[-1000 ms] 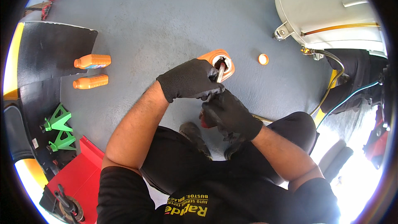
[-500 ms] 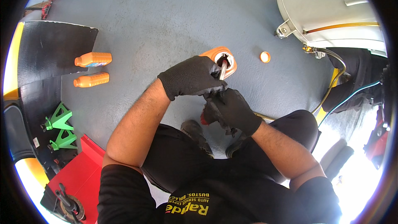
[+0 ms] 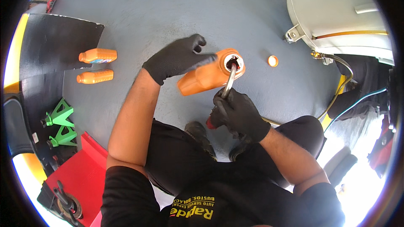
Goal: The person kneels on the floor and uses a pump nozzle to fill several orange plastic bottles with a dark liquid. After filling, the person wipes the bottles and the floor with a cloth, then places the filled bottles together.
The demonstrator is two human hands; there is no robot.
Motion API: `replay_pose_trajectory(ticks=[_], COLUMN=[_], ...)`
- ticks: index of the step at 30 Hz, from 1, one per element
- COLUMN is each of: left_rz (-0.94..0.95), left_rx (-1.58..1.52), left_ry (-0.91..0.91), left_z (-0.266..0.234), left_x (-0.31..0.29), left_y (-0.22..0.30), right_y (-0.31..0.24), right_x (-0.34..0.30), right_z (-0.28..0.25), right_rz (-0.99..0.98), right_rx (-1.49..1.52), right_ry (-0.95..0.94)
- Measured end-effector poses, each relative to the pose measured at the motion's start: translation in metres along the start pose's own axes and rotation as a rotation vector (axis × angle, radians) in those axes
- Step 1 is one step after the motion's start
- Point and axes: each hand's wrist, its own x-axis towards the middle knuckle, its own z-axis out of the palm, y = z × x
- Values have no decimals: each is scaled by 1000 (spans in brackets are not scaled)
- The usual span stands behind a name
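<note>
A large orange plastic jug stands in front of me, its round mouth uncapped. Gloved in black, my right hand grips a dispensing nozzle with a bent metal spout and a red part at its lower end. The spout's tip reaches into the jug's mouth. My left hand, in a matching glove, is open beside the jug, thumb and fingers apart; its fingertips come close to the jug's side, and I cannot tell if they touch. An orange cap lies on the floor to the right.
Two orange bottles lie at the left near a black panel. Green jack stands and a red tray are nearer. At right stand a large pale tank on casters and a hose.
My left hand has let go of the spout and moved up and left, opening. The right hand still holds the nozzle, and more of the jug and spout now shows.
</note>
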Motion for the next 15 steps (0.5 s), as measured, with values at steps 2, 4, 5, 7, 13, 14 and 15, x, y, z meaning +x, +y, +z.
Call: replay_pose_trajectory(ticks=[2, 4, 5, 7, 13, 14, 15], left_rz=[4, 12, 39, 77, 169, 179, 179], left_rx=[-82, -67, -79, -74, -14, -28, -39], left_ry=[-143, -280, -303, -355, -361, -359, -358], left_z=[7, 13, 16, 20, 26, 26, 26], left_x=[0, 3, 4, 9, 14, 13, 13], left_y=[-8, -12, -14, -14, -14, -14, -15], right_y=[0, -1, -1, -2, -9, -10, -11], right_x=[-1, -2, -3, -4, -5, -5, -4], right_z=[1, 1, 0, 0, -4, -4, -5], right_rz=[-6, -13, -24, -2, 121, 56, 0], right_rx=[3, -27, -18, -27, 19, -31, -49], right_ry=[0, 7, 4, 0, -66, -42, -21])
